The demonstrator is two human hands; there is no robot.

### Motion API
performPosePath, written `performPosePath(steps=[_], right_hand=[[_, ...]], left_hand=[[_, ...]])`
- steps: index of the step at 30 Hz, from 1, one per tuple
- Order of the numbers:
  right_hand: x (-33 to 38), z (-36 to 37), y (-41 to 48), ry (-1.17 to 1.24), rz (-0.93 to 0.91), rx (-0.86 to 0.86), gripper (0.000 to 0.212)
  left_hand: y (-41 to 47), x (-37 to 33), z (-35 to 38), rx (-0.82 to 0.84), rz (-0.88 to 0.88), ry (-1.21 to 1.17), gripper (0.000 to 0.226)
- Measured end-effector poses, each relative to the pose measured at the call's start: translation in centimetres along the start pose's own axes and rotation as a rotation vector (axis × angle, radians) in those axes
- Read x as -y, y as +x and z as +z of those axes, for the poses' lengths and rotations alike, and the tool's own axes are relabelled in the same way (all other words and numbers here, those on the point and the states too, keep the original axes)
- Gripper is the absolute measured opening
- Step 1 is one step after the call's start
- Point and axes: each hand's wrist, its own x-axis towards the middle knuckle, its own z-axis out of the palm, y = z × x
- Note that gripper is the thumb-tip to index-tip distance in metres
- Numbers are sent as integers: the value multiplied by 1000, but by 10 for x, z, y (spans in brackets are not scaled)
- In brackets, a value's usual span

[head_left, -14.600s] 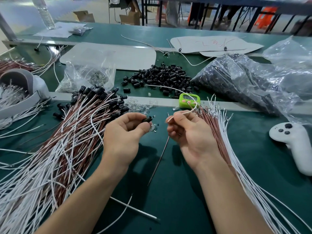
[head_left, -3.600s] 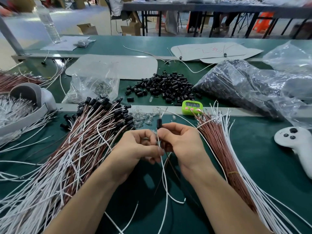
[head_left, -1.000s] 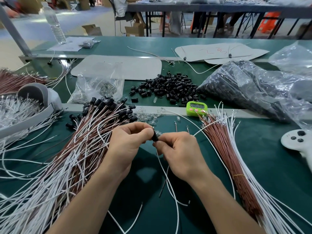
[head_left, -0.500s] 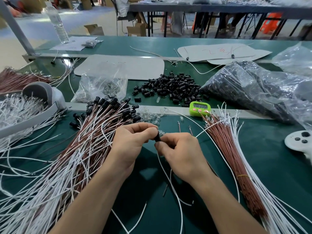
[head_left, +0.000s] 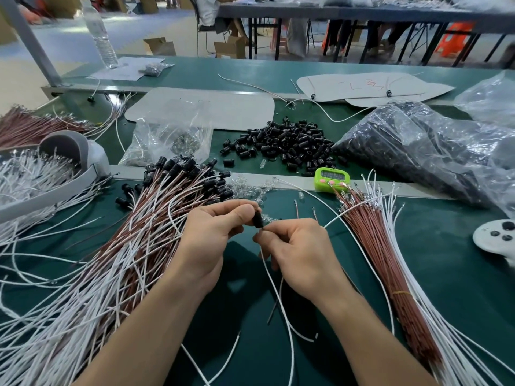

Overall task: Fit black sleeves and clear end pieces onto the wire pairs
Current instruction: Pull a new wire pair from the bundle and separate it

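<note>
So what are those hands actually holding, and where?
Left hand pinches a black sleeve by its sides; right hand pinches the wire pair just below it.

Nothing fully legible: red handwritten strokes on pale sheet at far side of bench, possibly letters, unreadable; green timer display shows dark digits, too blurred to make out.

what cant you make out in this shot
Head view only:
- Whether a clear piece sits in the sleeve: the left hand fingers cover its end.
- The tips of the wires: hidden inside the right hand.
- The timer digits: too small and blurred.
- The controller: cut off by the right edge.
</note>
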Motion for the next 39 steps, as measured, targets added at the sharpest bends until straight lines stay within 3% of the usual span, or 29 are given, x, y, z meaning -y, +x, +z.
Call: performPosePath(steps=[13,17,19,24,39], right_hand=[[2,-1,-2,-16,-13,-28,23],[4,0,-2,-37,-26,-2,24],[4,0,-3,-59,-23,-5,25],[3,2,-3,-92,-14,-33,29],[0,8,-7,-157,-43,-134,19]], left_hand=[[-2,1,-1,17,-54,-4,23],[-1,1,-1,54,-71,3,15],[-1,2,0,57,-60,18,10],[0,5,1,40,-33,18,26],[-3,9,6,-38,83,75,18]])
